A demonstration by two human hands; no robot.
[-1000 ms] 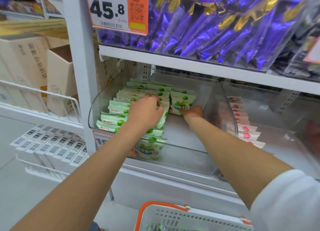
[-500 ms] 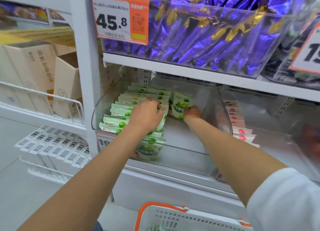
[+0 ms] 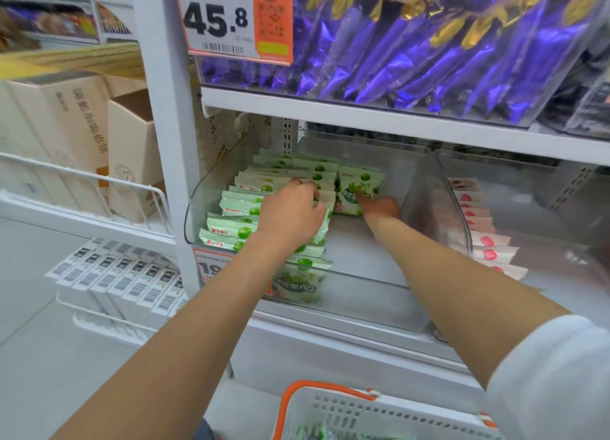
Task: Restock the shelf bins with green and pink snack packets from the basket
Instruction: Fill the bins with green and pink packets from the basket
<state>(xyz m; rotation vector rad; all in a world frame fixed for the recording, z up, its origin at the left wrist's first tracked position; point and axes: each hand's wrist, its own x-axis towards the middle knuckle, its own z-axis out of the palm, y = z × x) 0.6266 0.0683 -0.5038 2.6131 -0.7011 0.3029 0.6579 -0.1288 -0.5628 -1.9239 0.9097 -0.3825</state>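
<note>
A row of green snack packets (image 3: pixel 237 208) stands along the left side of a clear shelf bin (image 3: pixel 363 278). My left hand (image 3: pixel 290 212) lies on top of that row, its fingers curled down over the packet tops. Further back, my right hand (image 3: pixel 379 207) pinches the lower edge of an upright green packet (image 3: pixel 358 183) beside the row. Pink packets (image 3: pixel 485 241) stand in the neighbouring clear bin on the right. The white basket (image 3: pixel 379 413) with an orange handle sits below at the bottom edge, with a green packet (image 3: pixel 313 434) just showing inside.
Purple snack bags (image 3: pixel 412 50) fill the bin on the shelf above, behind a 45.8 price tag (image 3: pixel 231 20). Cardboard boxes (image 3: pixel 82 136) stand behind a white wire rail on the left. Barcoded white boxes (image 3: pixel 115 274) lie lower left.
Both hands have stayed in the green bin. The left hand's fingers shifted a little further back along the row, and the right hand holds its packet more upright at the back.
</note>
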